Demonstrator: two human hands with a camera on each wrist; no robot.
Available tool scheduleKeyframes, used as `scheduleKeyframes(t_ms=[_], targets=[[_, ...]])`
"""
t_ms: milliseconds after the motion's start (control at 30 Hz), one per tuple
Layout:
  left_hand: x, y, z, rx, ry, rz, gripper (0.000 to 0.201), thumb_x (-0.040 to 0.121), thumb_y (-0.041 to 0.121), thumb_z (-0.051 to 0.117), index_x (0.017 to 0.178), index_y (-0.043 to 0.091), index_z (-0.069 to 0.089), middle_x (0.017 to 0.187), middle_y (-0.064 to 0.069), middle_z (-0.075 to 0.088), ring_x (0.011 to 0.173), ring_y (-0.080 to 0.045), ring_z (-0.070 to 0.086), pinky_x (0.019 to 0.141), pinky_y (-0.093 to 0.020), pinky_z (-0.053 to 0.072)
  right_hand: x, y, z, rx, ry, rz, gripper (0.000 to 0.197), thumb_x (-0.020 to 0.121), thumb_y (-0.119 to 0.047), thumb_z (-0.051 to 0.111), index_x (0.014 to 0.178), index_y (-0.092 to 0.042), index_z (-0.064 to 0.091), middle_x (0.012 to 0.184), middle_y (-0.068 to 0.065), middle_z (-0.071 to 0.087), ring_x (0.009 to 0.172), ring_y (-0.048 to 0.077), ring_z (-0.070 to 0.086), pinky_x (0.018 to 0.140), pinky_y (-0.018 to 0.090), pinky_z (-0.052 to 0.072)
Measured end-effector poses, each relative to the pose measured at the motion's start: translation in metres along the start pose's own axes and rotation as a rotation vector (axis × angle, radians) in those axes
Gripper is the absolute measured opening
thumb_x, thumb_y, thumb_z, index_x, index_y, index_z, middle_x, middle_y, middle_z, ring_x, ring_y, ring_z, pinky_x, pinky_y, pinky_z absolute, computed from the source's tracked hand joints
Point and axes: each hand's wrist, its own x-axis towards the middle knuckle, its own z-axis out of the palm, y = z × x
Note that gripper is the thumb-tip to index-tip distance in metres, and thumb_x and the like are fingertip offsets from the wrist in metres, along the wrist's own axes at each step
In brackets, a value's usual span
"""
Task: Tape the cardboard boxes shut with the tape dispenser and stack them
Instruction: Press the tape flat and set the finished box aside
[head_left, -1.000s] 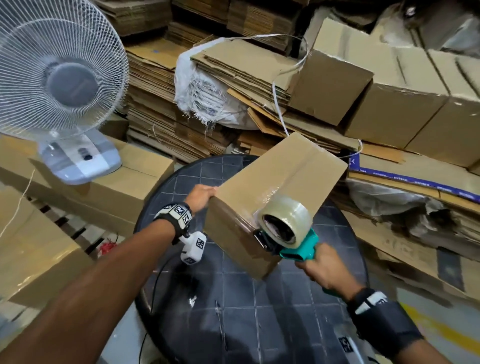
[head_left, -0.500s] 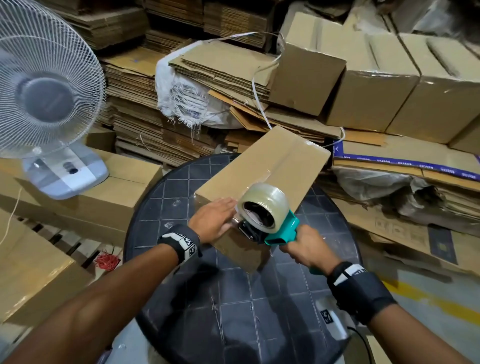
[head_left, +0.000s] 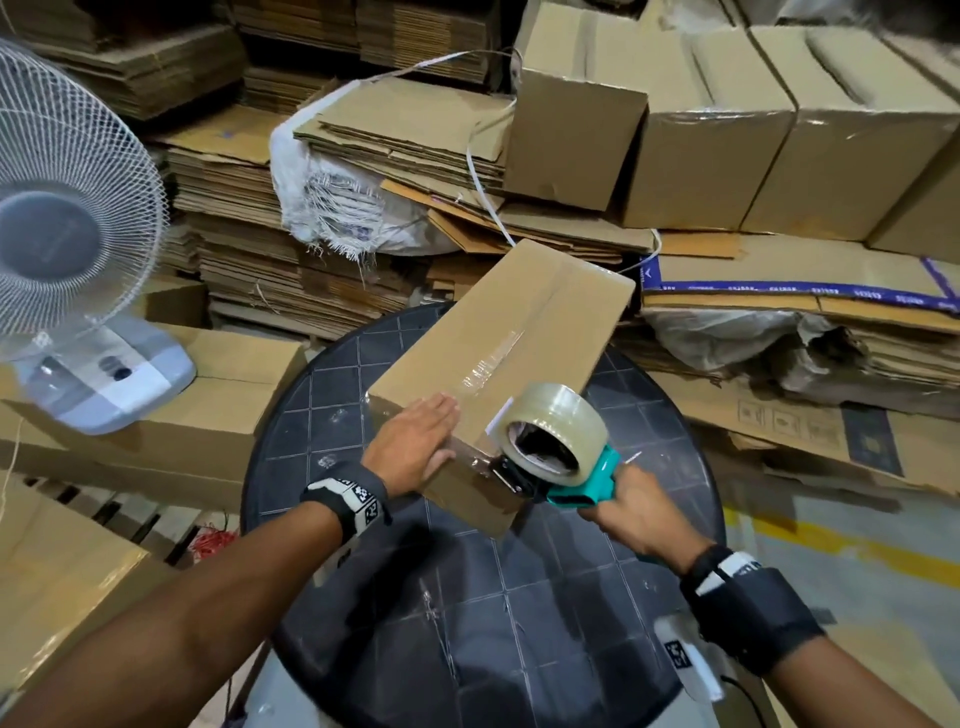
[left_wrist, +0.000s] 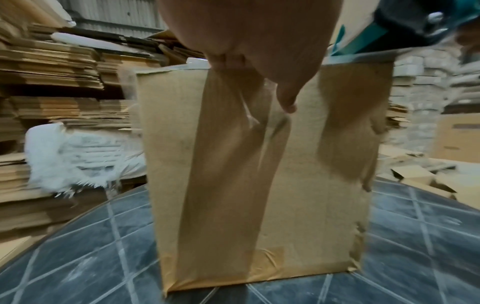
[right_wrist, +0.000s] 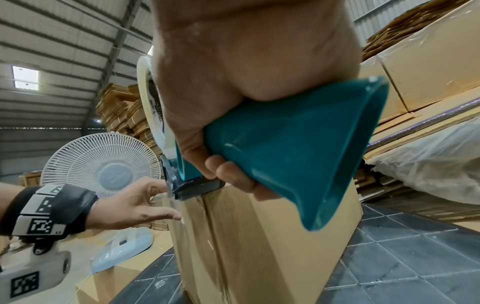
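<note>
A long brown cardboard box (head_left: 524, 332) lies on the round dark table (head_left: 467, 597), with clear tape along its top seam. My left hand (head_left: 418, 436) lies flat on the box's near top corner, the thumb down its end face (left_wrist: 259, 185). My right hand (head_left: 636, 512) grips the teal tape dispenser (head_left: 571, 467) by its handle (right_wrist: 298, 154). The dispenser's clear roll (head_left: 556, 421) sits over the box's near edge, and its blade end (right_wrist: 192, 187) touches the top of the end face. The box's far end hangs past the table rim.
A white fan (head_left: 67, 234) stands on flat cartons (head_left: 223, 395) at the left. Stacks of flattened cardboard (head_left: 249, 208) and a white sack (head_left: 332, 202) fill the back. Taped boxes (head_left: 727, 119) are piled at the back right. Plastic-wrapped cardboard (head_left: 779, 338) lies right of the table.
The box came down from a tilted hold onto the table. My left hand moved from its left side to lie flat on top. The dispenser drew back to the near edge.
</note>
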Motion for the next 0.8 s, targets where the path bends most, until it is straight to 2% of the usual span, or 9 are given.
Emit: scheduleKeyframes(t_ms=[100, 200, 300, 367, 433, 500, 567, 633, 800], targets=[[0.01, 0.025, 0.003, -0.046, -0.018, 0.104, 0.056, 0.087, 0.039, 0.074, 0.129, 0.004, 0.062, 0.144, -0.02, 0.053, 0.136, -0.033, 0.048, 0.115, -0.045, 0.025, 0.001, 0.004, 0.0, -0.015, 0.011, -0.021, 0.015, 0.075, -0.036, 0.069, 0.082, -0.024, 0.064, 0.073, -0.005, 0.068, 0.068, 0.013, 0.066, 0.064, 0.036, 0.058], [0.018, 0.034, 0.003, -0.183, -0.005, 0.035, 0.046, 0.09, 0.033, 0.068, 0.129, 0.008, 0.065, 0.147, -0.015, 0.052, 0.137, -0.029, 0.048, 0.116, -0.039, 0.022, 0.002, 0.005, 0.0, -0.008, 0.013, -0.023, 0.017, 0.074, -0.035, 0.068, 0.083, -0.021, 0.065, 0.074, -0.002, 0.069, 0.068, 0.016, 0.066, 0.065, 0.039, 0.059], [0.017, 0.029, 0.006, -0.188, 0.067, 0.067, 0.049, 0.091, 0.041, 0.056, 0.123, 0.007, 0.069, 0.135, -0.016, 0.062, 0.124, -0.031, 0.06, 0.108, -0.045, 0.034, 0.0, 0.01, 0.001, -0.054, 0.017, -0.041, 0.024, 0.073, -0.042, 0.065, 0.083, -0.021, 0.065, 0.074, -0.003, 0.068, 0.069, 0.015, 0.066, 0.065, 0.041, 0.059], [0.017, 0.028, 0.008, -0.19, 0.103, 0.094, 0.05, 0.09, 0.039, 0.053, 0.125, 0.006, 0.067, 0.13, -0.016, 0.064, 0.119, -0.033, 0.063, 0.102, -0.05, 0.038, -0.004, 0.019, 0.002, -0.072, 0.021, -0.031, 0.027, 0.072, -0.045, 0.064, 0.086, -0.021, 0.066, 0.077, -0.003, 0.068, 0.072, 0.016, 0.066, 0.068, 0.042, 0.059], [0.018, 0.028, 0.01, -0.204, 0.098, 0.093, 0.054, 0.095, 0.044, 0.047, 0.131, 0.008, 0.062, 0.133, -0.014, 0.063, 0.122, -0.031, 0.061, 0.102, -0.053, 0.042, -0.01, 0.031, 0.002, -0.067, 0.022, -0.003, 0.018, 0.077, -0.036, 0.069, 0.086, -0.021, 0.066, 0.077, -0.003, 0.069, 0.073, 0.016, 0.066, 0.07, 0.042, 0.059], [0.018, 0.026, 0.012, -0.203, 0.076, 0.079, 0.058, 0.096, 0.051, 0.044, 0.134, 0.01, 0.06, 0.136, -0.011, 0.061, 0.126, -0.028, 0.059, 0.104, -0.052, 0.045, -0.018, 0.044, 0.001, -0.075, 0.037, 0.023, 0.014, 0.079, -0.031, 0.071, 0.085, -0.02, 0.067, 0.077, -0.003, 0.069, 0.072, 0.015, 0.066, 0.07, 0.042, 0.059], [0.017, 0.027, 0.012, -0.195, 0.063, 0.071, 0.059, 0.095, 0.053, 0.044, 0.135, 0.011, 0.059, 0.138, -0.009, 0.06, 0.127, -0.026, 0.058, 0.107, -0.048, 0.04, -0.025, 0.056, 0.0, -0.077, 0.037, 0.052, 0.014, 0.079, -0.03, 0.073, 0.086, -0.02, 0.066, 0.076, -0.003, 0.069, 0.071, 0.014, 0.067, 0.07, 0.042, 0.059], [0.017, 0.027, 0.012, -0.185, 0.057, 0.068, 0.059, 0.096, 0.053, 0.044, 0.136, 0.012, 0.059, 0.138, -0.008, 0.06, 0.128, -0.025, 0.058, 0.108, -0.045, 0.036, -0.03, 0.069, 0.0, -0.058, 0.019, 0.085, 0.017, 0.079, -0.033, 0.074, 0.089, -0.022, 0.065, 0.078, -0.006, 0.069, 0.072, 0.011, 0.067, 0.071, 0.039, 0.06], [0.018, 0.028, 0.012, -0.185, 0.056, 0.053, 0.06, 0.095, 0.054, 0.045, 0.135, 0.012, 0.059, 0.138, -0.007, 0.06, 0.128, -0.024, 0.057, 0.109, -0.045, 0.037, -0.041, 0.097, -0.001, -0.092, -0.025, 0.135, 0.028, 0.076, -0.045, 0.071, 0.096, -0.026, 0.065, 0.082, -0.01, 0.069, 0.075, 0.007, 0.067, 0.072, 0.035, 0.061]])
